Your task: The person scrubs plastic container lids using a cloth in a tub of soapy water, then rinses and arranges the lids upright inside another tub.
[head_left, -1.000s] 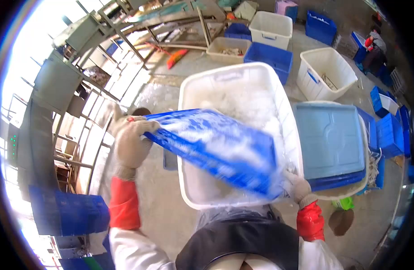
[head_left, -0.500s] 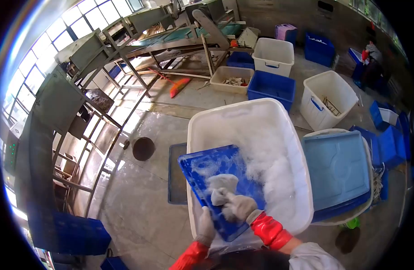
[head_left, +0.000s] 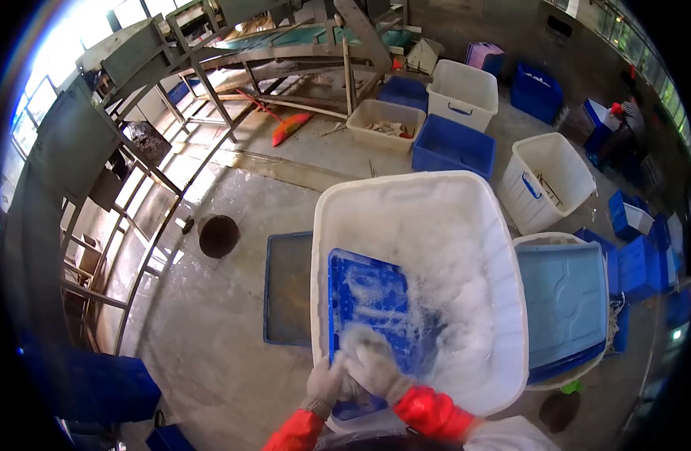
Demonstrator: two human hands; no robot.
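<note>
A blue plastic lid or shallow tray (head_left: 372, 289), streaked with suds, leans inside a large white tub (head_left: 515, 316). Its right part dips into water topped with white foam (head_left: 469, 301). My left hand (head_left: 325, 383), in a pale glove, is closed on the blue piece's near left edge. Close beside it, my gloved right hand (head_left: 375, 367) presses a greyish cloth (head_left: 357, 337) against the surface. The cloth is blurred and partly hidden by the fingers. Red sleeves cover both forearms.
Right of the tub, a light-blue lid (head_left: 560, 301) lies on a round container. White and blue bins (head_left: 454, 146) stand beyond. A shallow tray (head_left: 285, 289) and a dark bucket (head_left: 219, 236) are on the floor at left. Another person (head_left: 622, 131) is at far right.
The blue piece has turned more upright and sunk lower in the tub. My right hand and the cloth have moved down and left, close to my left hand. The view has shifted slightly.
</note>
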